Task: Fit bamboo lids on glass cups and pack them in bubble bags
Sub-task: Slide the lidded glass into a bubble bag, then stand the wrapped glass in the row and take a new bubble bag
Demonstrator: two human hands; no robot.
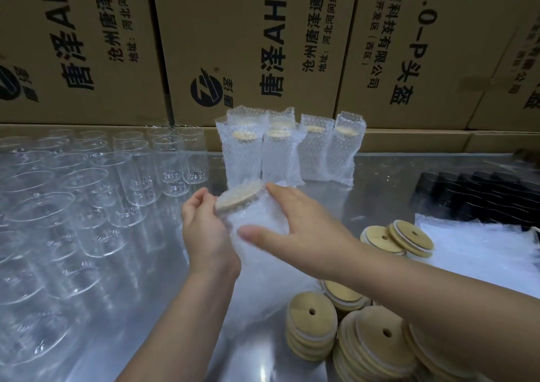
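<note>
Above the metal table (pixel 380 183) I hold a glass cup (pixel 257 221) with a bamboo lid (pixel 238 197), tilted and wrapped in a bubble bag. My left hand (pixel 204 232) grips it from the left near the lid. My right hand (pixel 295 221) clasps it from the right, fingers spread over the bag. Several packed cups in bubble bags (pixel 286 150) stand upright at the back centre. Many bare glass cups (pixel 96 183) fill the left side. Stacks of bamboo lids (pixel 365 340) lie at the front right, partly under my right forearm.
Flat bubble bags (pixel 479 250) lie in a pile at the right. Black lids (pixel 485 197) sit in rows at the far right. Cardboard boxes (pixel 248 45) form a wall behind the table. More bamboo lids (pixel 400 238) rest beside the bag pile.
</note>
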